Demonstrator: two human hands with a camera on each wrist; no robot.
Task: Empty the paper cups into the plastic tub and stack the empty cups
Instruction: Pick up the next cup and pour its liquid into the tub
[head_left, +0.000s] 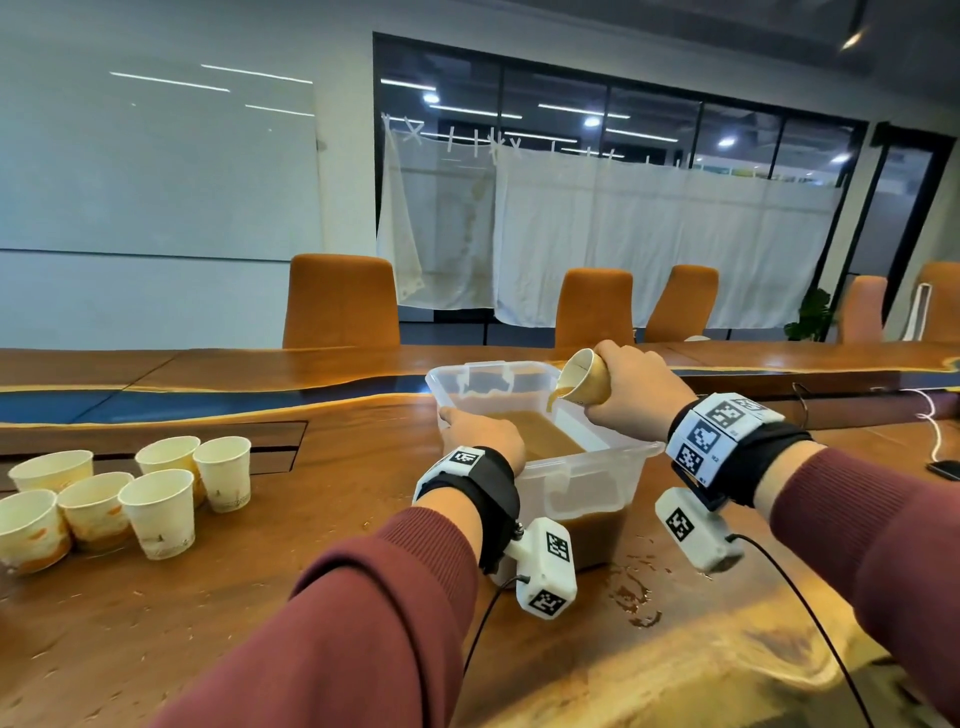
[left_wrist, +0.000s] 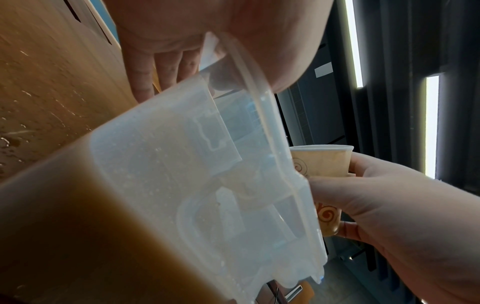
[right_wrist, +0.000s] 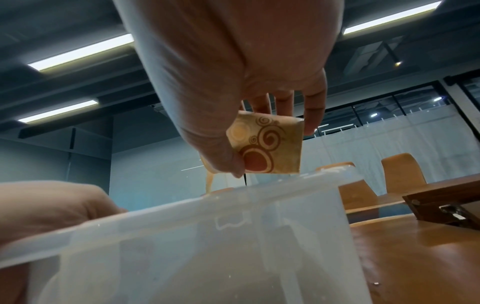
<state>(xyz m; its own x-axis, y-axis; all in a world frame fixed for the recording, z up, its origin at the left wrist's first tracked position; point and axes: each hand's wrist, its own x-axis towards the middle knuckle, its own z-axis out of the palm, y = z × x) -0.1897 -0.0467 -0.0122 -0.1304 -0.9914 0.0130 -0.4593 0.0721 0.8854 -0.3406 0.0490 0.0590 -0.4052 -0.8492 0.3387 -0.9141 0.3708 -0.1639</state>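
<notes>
A clear plastic tub (head_left: 587, 465) partly filled with brown liquid stands on the wooden table. My right hand (head_left: 631, 387) grips a tilted paper cup (head_left: 587, 376) over the tub's right rim, and a brown stream pours from it into the tub. In the right wrist view the cup (right_wrist: 270, 144) with its swirl print sits between my thumb and fingers above the tub wall (right_wrist: 182, 236). My left hand (head_left: 480, 431) grips the tub's left rim, fingers outside the wall (left_wrist: 145, 67). The left wrist view shows the tub (left_wrist: 182, 164) and the cup (left_wrist: 322, 162).
Several paper cups (head_left: 156, 512) stand upright in a cluster at the table's left. Spilled brown drops (head_left: 631, 597) lie in front of the tub. A phone (head_left: 945, 469) and a white cable lie at the far right. Orange chairs (head_left: 340, 301) line the far side.
</notes>
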